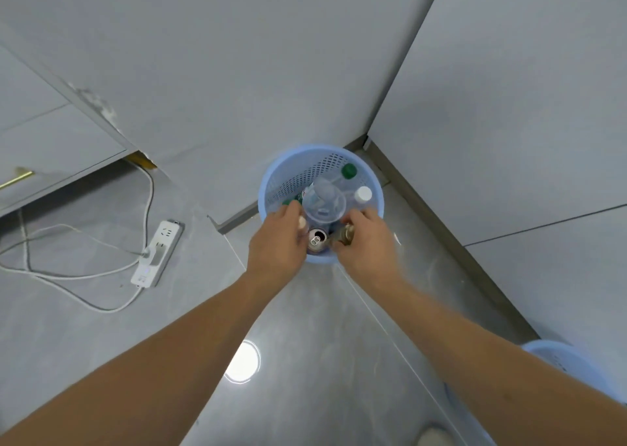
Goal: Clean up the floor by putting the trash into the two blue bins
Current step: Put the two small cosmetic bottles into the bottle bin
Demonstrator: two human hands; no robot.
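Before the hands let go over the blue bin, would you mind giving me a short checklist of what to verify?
1. Both hands above the round blue perforated plastic bin: ok.
2. Right hand holding a brownish metal can: ok.
3. Left hand holding something: cannot tell.
4. Room left among the clear plastic cup and opened drink can: not ok, crowded.
5. Second blue bin within view: ok.

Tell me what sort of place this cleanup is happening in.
Probably an indoor room corner in a home or office: glossy grey tiled floor, plain grey walls, and a white power strip with cables lying on the floor beside the blue bin.
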